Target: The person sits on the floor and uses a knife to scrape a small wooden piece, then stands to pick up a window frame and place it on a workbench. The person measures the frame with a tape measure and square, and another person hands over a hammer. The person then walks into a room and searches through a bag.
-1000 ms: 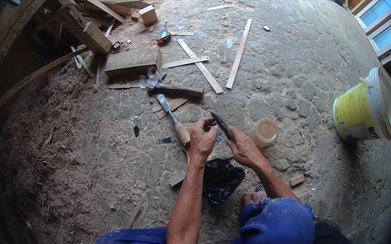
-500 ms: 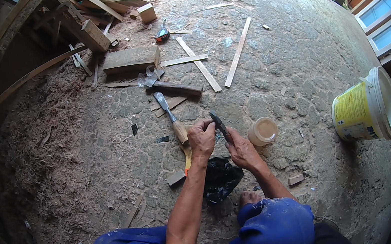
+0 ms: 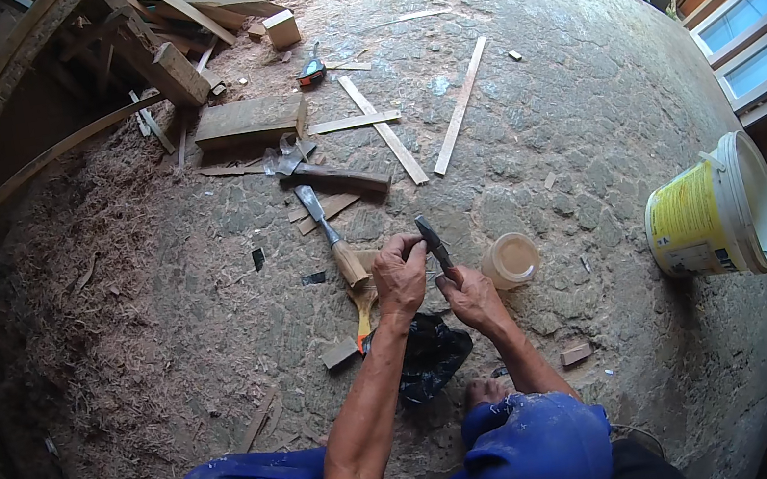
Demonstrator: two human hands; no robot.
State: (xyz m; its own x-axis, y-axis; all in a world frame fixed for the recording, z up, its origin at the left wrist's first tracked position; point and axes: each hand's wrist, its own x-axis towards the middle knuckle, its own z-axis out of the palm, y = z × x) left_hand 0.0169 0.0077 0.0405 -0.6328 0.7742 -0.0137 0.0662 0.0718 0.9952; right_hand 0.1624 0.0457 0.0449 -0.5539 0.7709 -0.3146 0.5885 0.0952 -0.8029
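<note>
Both hands, left hand (image 3: 401,276), right hand (image 3: 474,297), gripping dark blade (image 3: 434,245); chisel (image 3: 337,246) beside

A chisel (image 3: 332,239) and cup (image 3: 509,259) flank seemingly bare ground ahead.

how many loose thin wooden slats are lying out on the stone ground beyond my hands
3: a long slat lies diagonally at right, another slat angles beside it, and a short slat lies crosswise by the wooden block. More may hide in the scrap pile.

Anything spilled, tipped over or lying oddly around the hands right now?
The yellow bucket lies on its side at the right, nothing visibly spilled. Wood strips, a hammer and a chisel lie scattered on the ground. Both hands, left and right, hold a dark blade.
</note>
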